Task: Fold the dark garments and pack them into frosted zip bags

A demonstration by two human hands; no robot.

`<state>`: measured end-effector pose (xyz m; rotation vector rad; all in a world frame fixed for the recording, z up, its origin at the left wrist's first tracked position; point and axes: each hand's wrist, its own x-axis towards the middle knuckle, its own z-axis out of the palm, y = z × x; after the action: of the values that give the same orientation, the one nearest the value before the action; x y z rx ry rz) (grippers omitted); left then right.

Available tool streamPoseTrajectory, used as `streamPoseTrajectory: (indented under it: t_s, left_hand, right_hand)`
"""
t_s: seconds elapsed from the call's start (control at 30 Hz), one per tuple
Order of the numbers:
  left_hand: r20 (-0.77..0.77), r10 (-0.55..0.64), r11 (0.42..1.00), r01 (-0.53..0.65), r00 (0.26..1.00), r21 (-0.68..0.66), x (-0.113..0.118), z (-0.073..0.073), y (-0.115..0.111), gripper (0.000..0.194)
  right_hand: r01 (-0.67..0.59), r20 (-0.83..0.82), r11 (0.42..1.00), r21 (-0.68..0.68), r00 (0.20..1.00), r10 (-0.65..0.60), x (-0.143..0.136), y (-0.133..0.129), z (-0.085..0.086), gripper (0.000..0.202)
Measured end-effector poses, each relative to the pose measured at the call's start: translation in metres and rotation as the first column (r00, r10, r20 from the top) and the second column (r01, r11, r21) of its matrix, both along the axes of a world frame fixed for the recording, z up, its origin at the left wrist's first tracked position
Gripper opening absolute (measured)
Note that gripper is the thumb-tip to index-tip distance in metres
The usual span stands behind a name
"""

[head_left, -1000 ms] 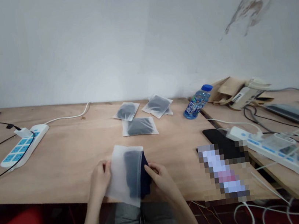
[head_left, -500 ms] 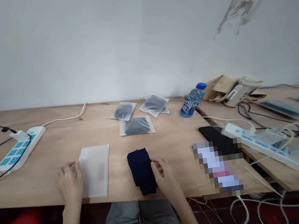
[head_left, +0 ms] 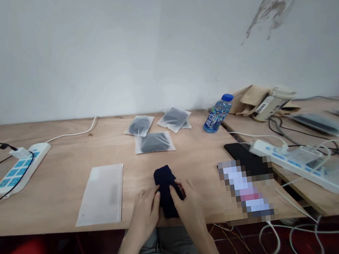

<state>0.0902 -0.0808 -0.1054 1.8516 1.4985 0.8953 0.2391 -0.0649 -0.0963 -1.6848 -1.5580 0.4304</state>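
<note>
A dark navy folded cloth [head_left: 166,186] lies near the table's front edge, between my two hands. My left hand [head_left: 146,208] grips its left side with thumb and fingers. On the opposite side my right hand [head_left: 187,196] has its thumb on top of the cloth and its fingers curled at the edge. What kind of garment the cloth is, I cannot tell. To the left of my hands a frosted plastic bag [head_left: 101,195] lies flat, touched by neither hand.
Several frosted bags with dark contents, such as one bag [head_left: 154,142], lie farther back. A blue-capped bottle [head_left: 218,114] stands right of them. Power strips [head_left: 24,168] with cables sit on both sides. A pixelated phone [head_left: 246,190] lies right, beside a black flat object [head_left: 246,158].
My left hand has left the frosted bag and moved right to the navy cloth. The cloth is now narrower, turned a little and held from both sides.
</note>
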Motion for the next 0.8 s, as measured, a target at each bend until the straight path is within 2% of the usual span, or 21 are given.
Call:
streamPoseTrajectory:
  t_s: [0.07,0.13,0.17,0.23,0.27,0.3,0.33,0.4,0.47,0.5,0.57,0.67,0.73,0.8]
  left_hand:
    - [0.027,-0.039,0.999,0.039,0.999,-0.009,0.000,0.002,0.007,0.038]
    - [0.080,0.043,0.999,-0.041,0.996,-0.027,-0.005,0.002,0.012,0.039]
    - [0.107,0.111,0.993,-0.107,0.988,-0.045,-0.009,0.001,0.013,0.039]
    - [0.131,0.255,0.965,-0.245,0.958,-0.088,-0.021,-0.001,0.014,0.040]
    - [0.116,0.316,0.947,-0.307,0.941,-0.094,-0.027,-0.003,0.014,0.039]
    - [0.088,0.362,0.931,-0.355,0.928,-0.082,-0.034,-0.004,0.013,0.038]
    - [0.054,0.392,0.920,-0.390,0.918,-0.048,-0.040,-0.006,0.012,0.038]
    - [-0.002,0.410,0.911,-0.409,0.912,0.050,-0.048,-0.006,0.009,0.041]
    - [-0.034,0.359,0.927,-0.353,0.933,0.126,-0.048,-0.004,0.006,0.041]
    - [-0.052,0.316,0.940,-0.306,0.947,0.151,-0.044,-0.002,0.004,0.041]
    - [-0.116,0.220,0.961,-0.195,0.969,0.194,-0.032,0.003,0.000,0.040]
    - [-0.232,0.114,0.965,-0.053,0.966,0.257,-0.004,0.009,-0.006,0.035]
    - [-0.277,0.085,0.968,-0.013,0.957,0.252,0.017,0.011,-0.007,0.029]
    - [-0.321,0.092,0.979,-0.026,0.943,0.202,0.038,0.011,-0.005,0.024]
  right_hand:
    - [-0.028,0.000,0.997,0.072,1.000,0.028,-0.005,-0.004,0.007,0.028]
    - [-0.204,-0.031,0.975,0.088,0.978,0.207,-0.012,-0.010,0.014,0.028]
    - [-0.331,-0.066,0.941,0.077,0.940,0.336,-0.016,-0.013,0.018,0.029]
    - [-0.547,-0.158,0.836,0.052,0.822,0.548,-0.022,-0.021,0.022,0.031]
    - [-0.605,-0.201,0.795,0.045,0.774,0.600,-0.024,-0.023,0.023,0.031]
    - [-0.624,-0.232,0.780,0.040,0.754,0.615,-0.025,-0.025,0.023,0.031]
    - [-0.604,-0.244,0.796,0.042,0.767,0.594,-0.024,-0.026,0.022,0.031]
    - [-0.461,-0.211,0.886,0.054,0.862,0.461,-0.019,-0.024,0.015,0.030]
    - [-0.254,-0.128,0.965,0.069,0.957,0.261,-0.009,-0.018,0.003,0.028]
    - [-0.162,-0.086,0.984,0.070,0.982,0.168,-0.002,-0.015,-0.003,0.028]
    - [-0.038,-0.038,0.998,0.054,0.998,0.040,0.011,-0.009,-0.016,0.030]
    - [0.037,-0.085,0.999,-0.011,0.996,-0.038,0.028,-0.004,-0.030,0.034]
    - [0.071,-0.159,0.995,-0.068,0.984,-0.081,0.034,-0.005,-0.032,0.036]
    - [0.099,-0.217,0.989,-0.109,0.969,-0.121,0.038,-0.006,-0.029,0.037]
